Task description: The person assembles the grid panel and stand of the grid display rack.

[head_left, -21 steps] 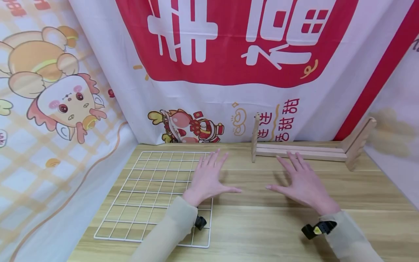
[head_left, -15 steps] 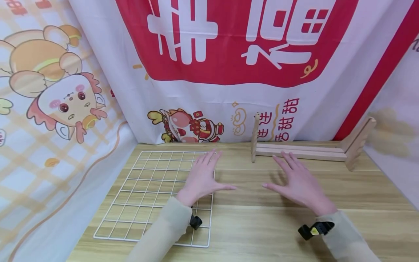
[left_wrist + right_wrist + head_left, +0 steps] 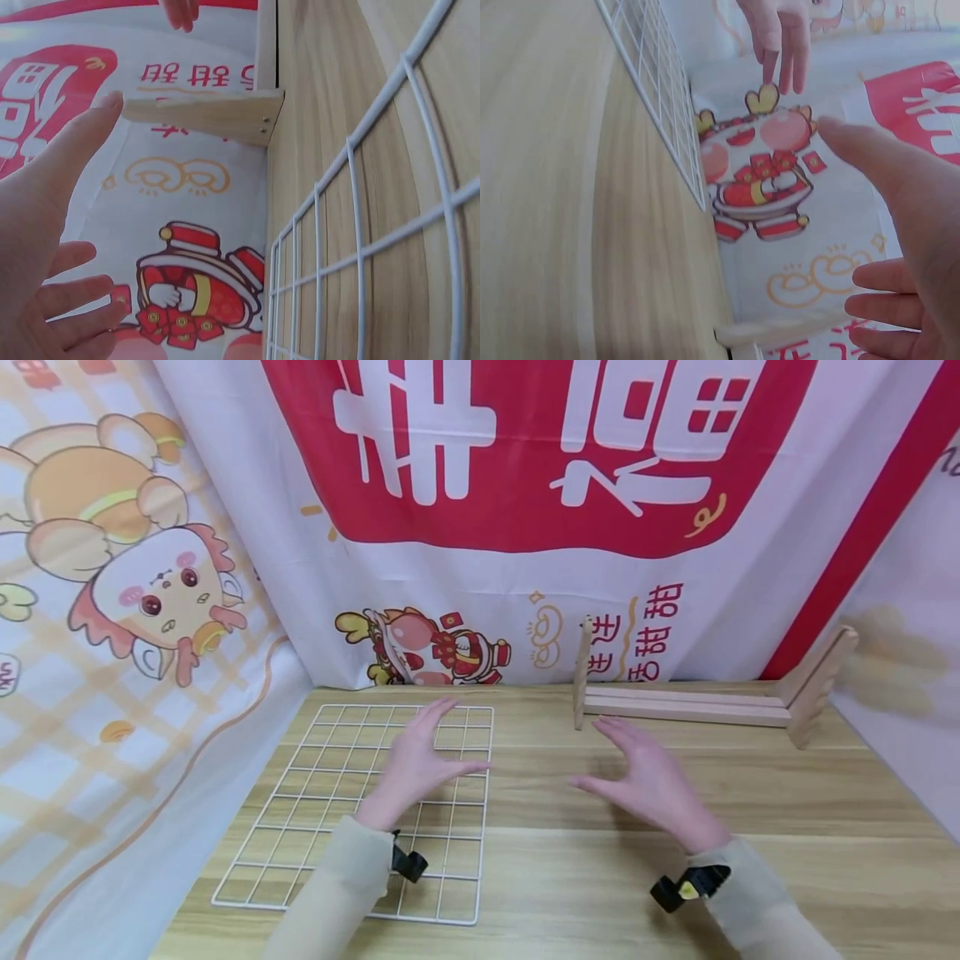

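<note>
Head view: you are holding both hands out over the wooden table (image 3: 555, 877), thumbs pointing toward each other;
Left hand (image 3: 412, 764): your thumb is standing wide of the fingers, so the grip is spread; the hand is hovering over the right part of the white wire grid (image 3: 330, 798);
Right hand (image 3: 648, 777): your thumb and fingers are spreading apart here too; the hand is hovering in front of the wooden stand (image 3: 686, 707), fingertips showing near its left upright;
Wire grid: it is lying flat on the left side of the table, well apart from the stand; your left fingers seem to be floating clear of it, though blur is making contact hard to judge;
Wooden stand: it is resting at the back right, a long low bar joining its two uprights;
Wrists: black cameras (image 3: 408, 863) are sitting beside the cuffs of your pale sleeves (image 3: 322, 893);
Backdrop: a red and white cloth (image 3: 495, 581) is hanging behind the table; a checked cartoon cloth (image 3: 112, 635) is covering the left side.
</note>
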{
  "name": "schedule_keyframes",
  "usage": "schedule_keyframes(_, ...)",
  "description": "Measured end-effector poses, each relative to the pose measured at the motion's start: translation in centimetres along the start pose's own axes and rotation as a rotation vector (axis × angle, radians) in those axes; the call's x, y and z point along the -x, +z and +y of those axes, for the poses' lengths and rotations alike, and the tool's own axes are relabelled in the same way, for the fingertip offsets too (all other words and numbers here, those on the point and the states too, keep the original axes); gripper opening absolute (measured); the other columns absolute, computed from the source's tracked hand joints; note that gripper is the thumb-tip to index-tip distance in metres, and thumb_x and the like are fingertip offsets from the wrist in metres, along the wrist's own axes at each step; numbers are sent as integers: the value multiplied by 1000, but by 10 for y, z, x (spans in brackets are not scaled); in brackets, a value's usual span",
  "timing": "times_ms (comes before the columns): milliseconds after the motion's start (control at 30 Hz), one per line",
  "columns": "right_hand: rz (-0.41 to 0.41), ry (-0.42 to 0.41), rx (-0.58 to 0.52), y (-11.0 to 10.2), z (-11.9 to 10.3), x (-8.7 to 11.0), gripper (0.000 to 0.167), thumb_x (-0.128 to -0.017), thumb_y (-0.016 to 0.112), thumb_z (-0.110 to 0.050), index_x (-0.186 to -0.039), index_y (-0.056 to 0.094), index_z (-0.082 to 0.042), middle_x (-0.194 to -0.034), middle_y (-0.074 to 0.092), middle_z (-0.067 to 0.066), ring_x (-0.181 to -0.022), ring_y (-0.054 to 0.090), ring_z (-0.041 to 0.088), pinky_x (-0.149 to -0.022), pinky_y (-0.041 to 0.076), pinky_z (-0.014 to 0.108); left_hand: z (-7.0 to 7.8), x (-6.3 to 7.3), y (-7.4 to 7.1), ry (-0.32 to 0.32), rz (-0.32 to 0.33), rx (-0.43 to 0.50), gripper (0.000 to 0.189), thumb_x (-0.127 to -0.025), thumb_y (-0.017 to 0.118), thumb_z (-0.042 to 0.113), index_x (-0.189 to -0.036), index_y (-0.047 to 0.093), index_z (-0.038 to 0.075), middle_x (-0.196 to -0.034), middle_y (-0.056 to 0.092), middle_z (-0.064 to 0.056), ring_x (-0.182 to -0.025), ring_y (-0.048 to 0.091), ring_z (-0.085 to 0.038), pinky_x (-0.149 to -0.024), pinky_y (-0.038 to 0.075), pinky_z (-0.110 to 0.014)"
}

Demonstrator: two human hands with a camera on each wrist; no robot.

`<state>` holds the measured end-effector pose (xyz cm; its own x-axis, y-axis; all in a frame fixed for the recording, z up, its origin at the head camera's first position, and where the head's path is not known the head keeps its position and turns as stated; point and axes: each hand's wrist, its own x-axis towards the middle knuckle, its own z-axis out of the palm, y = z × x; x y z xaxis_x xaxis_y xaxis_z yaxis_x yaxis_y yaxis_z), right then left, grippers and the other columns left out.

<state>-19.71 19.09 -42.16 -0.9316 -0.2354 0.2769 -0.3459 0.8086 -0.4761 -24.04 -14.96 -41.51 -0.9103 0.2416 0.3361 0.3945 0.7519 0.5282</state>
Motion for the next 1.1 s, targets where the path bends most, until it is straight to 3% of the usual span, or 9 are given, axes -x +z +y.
schedule_keyframes(300,40,-39,-118,18,-20,-5,88,-76,86,-55,-142,58,-4,-147,53,16,-135,49,37,-113,37,56,-30,17,-24,-121,46,76,109,-64,85,70,-151,47,18,-155,44,-9,-141,40,-34,-112,37,-59)
schedule_keyframes(567,23,-80,-169,41,-32,-7,79,-75,90,-48,-134,64,-2,-135,63,16,-126,57,36,-109,43,54,-64,35,-42,-176,91,67,107,-66,88,63,-151,47,12,-150,48,-15,-133,46,-38,-106,41,-62)
schedule_keyframes(867,-84,-52,-300,70,-47,-7,75,-75,91,-43,-134,65,-4,-132,65,13,-126,59,31,-109,44,49,-104,57,-54,-232,121,34,103,-70,92,52,-150,47,6,-149,48,-20,-128,49,-41,-101,45,-63)
schedule_keyframes(1100,-174,-37,-402,83,-62,-4,76,-76,88,-50,-134,66,-5,-132,66,10,-124,60,28,-106,47,49,-136,69,-67,-295,137,90,103,-72,90,52,-152,44,5,-150,46,-22,-132,46,-45,-106,39,-65)
